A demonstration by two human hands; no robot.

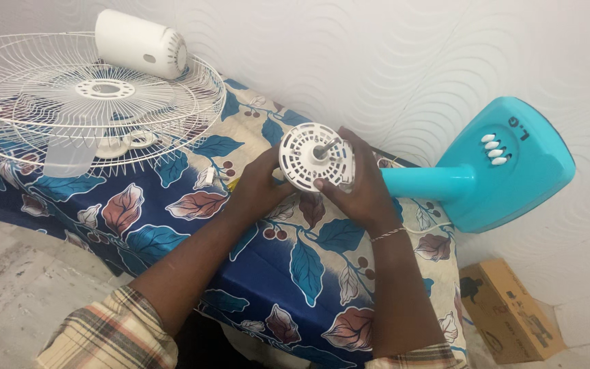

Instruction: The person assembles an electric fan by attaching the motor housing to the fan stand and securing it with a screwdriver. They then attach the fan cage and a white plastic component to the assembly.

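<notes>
Clearly we clasp the rigid, weighty-looking fan motor (pixel 315 157) by its slotted rim, left hand (pixel 262 184) and right hand (pixel 360 188) both closed on it, clear of the bare shaft (pixel 327 148).

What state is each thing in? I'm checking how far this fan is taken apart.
Fan motor: off its guards, shaft bare, held by both hands.
Left hand: gripping the motor.
Right hand: gripping the motor.
Wire guard: detached, lying flat.
White cover: resting on the guard.
Turquoise base: tipped sideways.
Cardboard box: closed.
</notes>
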